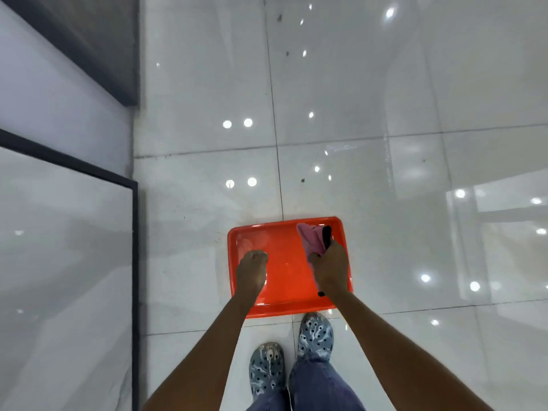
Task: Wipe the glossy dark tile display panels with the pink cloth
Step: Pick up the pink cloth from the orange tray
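I look straight down at an orange rectangular basin [261, 310] on the white tiled floor. My right hand [329, 268] is above its right side, shut on the pink cloth [310, 240] together with a thin black object [326, 237] that also pokes out below the hand. My left hand [252, 269] is over the basin's left part, fingers curled into a fist with nothing seen in it. A glossy dark-framed tile display panel [59, 262] stands at the left, with another dark panel [98, 40] beyond it at upper left.
Glossy white floor tiles [385, 99] with ceiling-light reflections spread ahead and to the right. My feet in patterned blue clogs [315, 335] stand just behind the basin. The panel frame's edge [135, 262] runs along the left of the walkway.
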{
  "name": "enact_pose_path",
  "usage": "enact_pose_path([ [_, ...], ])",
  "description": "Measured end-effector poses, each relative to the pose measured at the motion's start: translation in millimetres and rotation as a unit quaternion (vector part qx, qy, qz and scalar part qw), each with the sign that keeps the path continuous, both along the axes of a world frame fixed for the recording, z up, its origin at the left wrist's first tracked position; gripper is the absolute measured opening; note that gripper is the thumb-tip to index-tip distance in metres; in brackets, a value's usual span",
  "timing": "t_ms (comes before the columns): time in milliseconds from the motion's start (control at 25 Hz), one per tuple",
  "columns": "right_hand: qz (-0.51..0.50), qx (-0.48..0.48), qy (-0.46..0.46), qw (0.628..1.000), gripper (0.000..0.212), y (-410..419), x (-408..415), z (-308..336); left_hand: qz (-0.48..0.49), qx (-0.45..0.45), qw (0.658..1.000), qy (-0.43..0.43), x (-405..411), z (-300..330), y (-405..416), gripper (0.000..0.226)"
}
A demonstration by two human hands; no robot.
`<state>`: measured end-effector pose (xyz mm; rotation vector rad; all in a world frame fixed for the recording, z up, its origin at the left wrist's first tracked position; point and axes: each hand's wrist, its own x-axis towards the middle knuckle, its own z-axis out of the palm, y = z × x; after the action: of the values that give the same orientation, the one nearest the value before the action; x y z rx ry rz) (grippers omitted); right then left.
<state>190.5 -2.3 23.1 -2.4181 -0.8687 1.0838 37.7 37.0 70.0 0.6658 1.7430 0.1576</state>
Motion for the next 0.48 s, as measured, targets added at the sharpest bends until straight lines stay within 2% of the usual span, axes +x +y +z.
enact_pose_path([
  [80,-0.033,0.018,0.010,0.999,0.019,0,9,92,0.005,0.018,1.000,-0.018,10,88,5,0.010],
  [240,-0.041,0.030,0.013,0.999,0.012,-9,20,283,0.010,0.023,0.998,-0.064,27,271,8,0.014],
  [280,-0.048,0.034,0.015,0.998,0.017,-14,21,319,0.000,0.028,0.997,-0.070,29,308,4,0.014],
  [360,-0.045,0.040,0.010,0.998,0.013,-39,20,395,-0.018,0.054,0.996,-0.074,24,385,-15,0.011],
  [480,-0.035,0.056,-0.010,0.998,0.016,-105,5,482,-0.053,0.086,0.992,-0.080,2,467,-61,0.010],
])
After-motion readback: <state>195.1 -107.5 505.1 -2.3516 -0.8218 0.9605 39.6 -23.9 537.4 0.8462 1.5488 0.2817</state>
